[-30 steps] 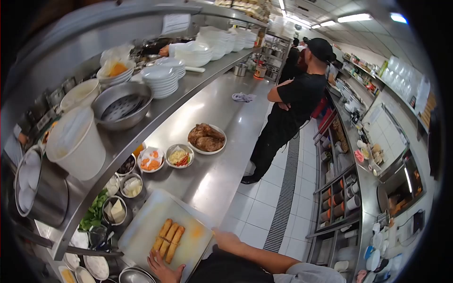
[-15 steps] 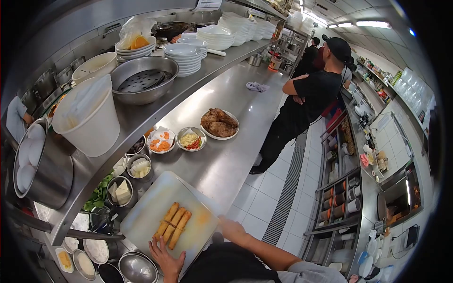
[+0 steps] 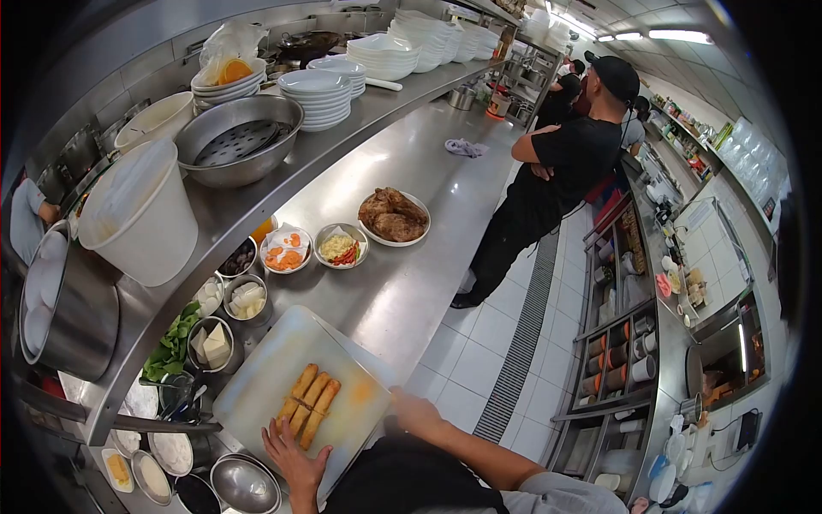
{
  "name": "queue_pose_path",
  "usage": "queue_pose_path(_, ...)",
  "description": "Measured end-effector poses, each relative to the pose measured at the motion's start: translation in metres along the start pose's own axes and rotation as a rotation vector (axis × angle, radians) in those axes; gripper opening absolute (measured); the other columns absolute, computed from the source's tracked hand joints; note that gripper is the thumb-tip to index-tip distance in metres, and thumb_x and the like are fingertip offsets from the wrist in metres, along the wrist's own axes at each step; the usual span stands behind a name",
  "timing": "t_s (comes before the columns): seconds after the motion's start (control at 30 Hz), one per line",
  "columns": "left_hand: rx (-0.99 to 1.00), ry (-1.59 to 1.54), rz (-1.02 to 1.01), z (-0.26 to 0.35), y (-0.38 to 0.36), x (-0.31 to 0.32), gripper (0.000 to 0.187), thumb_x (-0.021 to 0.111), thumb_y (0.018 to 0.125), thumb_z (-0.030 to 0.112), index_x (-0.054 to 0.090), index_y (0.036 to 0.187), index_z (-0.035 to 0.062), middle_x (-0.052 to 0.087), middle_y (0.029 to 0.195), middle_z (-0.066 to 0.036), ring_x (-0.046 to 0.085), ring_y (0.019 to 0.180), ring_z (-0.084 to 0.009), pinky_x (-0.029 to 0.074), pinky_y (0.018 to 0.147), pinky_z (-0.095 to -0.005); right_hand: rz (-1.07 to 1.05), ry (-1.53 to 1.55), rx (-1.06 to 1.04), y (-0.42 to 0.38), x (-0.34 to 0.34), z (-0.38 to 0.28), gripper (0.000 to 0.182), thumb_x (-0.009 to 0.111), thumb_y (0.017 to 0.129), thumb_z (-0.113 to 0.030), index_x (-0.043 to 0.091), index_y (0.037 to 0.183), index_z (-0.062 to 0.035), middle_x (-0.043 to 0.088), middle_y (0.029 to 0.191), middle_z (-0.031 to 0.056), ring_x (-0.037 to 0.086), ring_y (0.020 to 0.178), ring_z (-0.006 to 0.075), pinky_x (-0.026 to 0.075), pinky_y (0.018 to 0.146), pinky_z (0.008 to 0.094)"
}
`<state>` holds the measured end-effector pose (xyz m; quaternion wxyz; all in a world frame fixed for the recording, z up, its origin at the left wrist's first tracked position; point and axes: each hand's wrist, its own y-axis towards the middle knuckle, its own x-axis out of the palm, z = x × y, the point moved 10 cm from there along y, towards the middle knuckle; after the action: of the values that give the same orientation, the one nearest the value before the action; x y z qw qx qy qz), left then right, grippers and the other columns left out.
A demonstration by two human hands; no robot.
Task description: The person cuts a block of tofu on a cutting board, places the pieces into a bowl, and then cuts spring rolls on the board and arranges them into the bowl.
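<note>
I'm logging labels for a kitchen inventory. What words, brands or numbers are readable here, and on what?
None can be read.
Sheets on the right wall: too small and blurred.
Containers on the far shelf: labels blurred.
White bucket, cutting board: no print visible.

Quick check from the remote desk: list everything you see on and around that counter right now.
spring rolls: three, golden, on the board
cutting board: one, white, near counter edge
roast meat plate: one, brown on white, mid-counter
garnish bowls: two, white, beside the plate
plate stacks: several, white, upper shelf
bucket: one, white, shelf
cloth: one, pale, far counter
co-worker: one, in black, arms folded
left hand: on the board's near edge
right hand: at the board's right edge
</note>
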<state>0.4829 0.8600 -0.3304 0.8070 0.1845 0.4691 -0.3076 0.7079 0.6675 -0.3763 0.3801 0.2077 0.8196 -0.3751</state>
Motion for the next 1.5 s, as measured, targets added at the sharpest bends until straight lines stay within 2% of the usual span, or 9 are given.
queue_pose_path(0.13, -0.015, -0.002, 0.004, -0.004, -0.004, 0.001, 0.121, 0.094, 0.058, 0.035, 0.029, 0.156, 0.0093, 0.029, 0.159, -0.023, 0.018, 0.148, -0.0496, 0.022, 0.119, -0.0615, 0.004, 0.011, -0.001, 0.003, 0.001, 0.002, 0.044, 0.045, 0.096, -0.005, 0.042, 0.139, -0.0069, 0.071, 0.103, 0.0254, 0.071, 0.096, 0.0432, 0.055, 0.083, 0.0547)
queue_pose_path(0.23, -0.016, -0.009, 0.008, -0.004, -0.007, -0.001, 0.120, 0.094, 0.058, 0.032, 0.029, 0.157, 0.0091, 0.029, 0.158, -0.024, 0.018, 0.148, -0.0496, 0.022, 0.119, -0.0612, -0.024, 0.089, 0.055, 0.003, 0.000, 0.006, 0.034, 0.049, 0.094, -0.009, 0.047, 0.128, -0.0086, 0.068, 0.111, 0.0274, 0.065, 0.102, 0.0486, 0.051, 0.086, 0.0571)
queue_pose_path(0.33, -0.015, -0.008, 0.023, -0.003, -0.009, -0.004, 0.121, 0.094, 0.057, 0.031, 0.029, 0.157, 0.0091, 0.029, 0.158, -0.024, 0.019, 0.148, -0.0496, 0.022, 0.120, -0.0608, -0.081, 0.105, 0.086, -0.002, -0.007, 0.002, 0.035, 0.047, 0.096, -0.011, 0.047, 0.131, -0.0097, 0.067, 0.114, 0.0277, 0.064, 0.106, 0.0488, 0.050, 0.089, 0.0565)
queue_pose_path(0.53, 0.002, 0.004, 0.044, 0.003, -0.009, -0.006, 0.122, 0.095, 0.057, 0.030, 0.029, 0.157, 0.0093, 0.029, 0.159, -0.023, 0.019, 0.148, -0.0493, 0.023, 0.120, -0.0598, -0.045, 0.091, 0.027, 0.006, 0.005, 0.009, 0.034, 0.047, 0.097, -0.013, 0.048, 0.131, -0.0071, 0.067, 0.115, 0.0277, 0.064, 0.108, 0.0481, 0.050, 0.091, 0.0555)
queue_pose_path(0.63, 0.001, 0.008, 0.038, 0.008, -0.009, -0.006, 0.122, 0.095, 0.057, 0.030, 0.029, 0.157, 0.0095, 0.029, 0.159, -0.023, 0.019, 0.148, -0.0492, 0.023, 0.120, -0.0594, 0.054, 0.034, -0.071, 0.009, 0.006, 0.007, 0.040, 0.047, 0.093, -0.003, 0.044, 0.133, -0.0035, 0.071, 0.093, 0.0261, 0.071, 0.088, 0.0447, 0.056, 0.075, 0.0551)
queue_pose_path(1.17, 0.014, 0.021, 0.010, 0.015, -0.009, 0.002, 0.123, 0.093, 0.058, 0.034, 0.027, 0.158, 0.0087, 0.029, 0.158, -0.025, 0.017, 0.148, -0.0503, 0.021, 0.120, -0.0604, 0.015, 0.072, -0.075, 0.007, 0.003, 0.009, 0.037, 0.043, 0.097, -0.007, 0.044, 0.134, -0.0034, 0.071, 0.099, 0.0276, 0.071, 0.094, 0.0460, 0.055, 0.081, 0.0566)
queue_pose_path(1.5, 0.026, -0.050, 0.069, 0.023, -0.009, -0.005, 0.108, 0.087, 0.066, 0.019, 0.030, 0.157, 0.0069, 0.031, 0.157, -0.025, 0.020, 0.147, -0.0493, 0.022, 0.120, -0.0590, -0.020, 0.097, -0.066, 0.009, 0.001, 0.008, 0.037, 0.044, 0.096, -0.006, 0.046, 0.132, -0.0032, 0.070, 0.101, 0.0283, 0.071, 0.096, 0.0446, 0.056, 0.080, 0.0551)
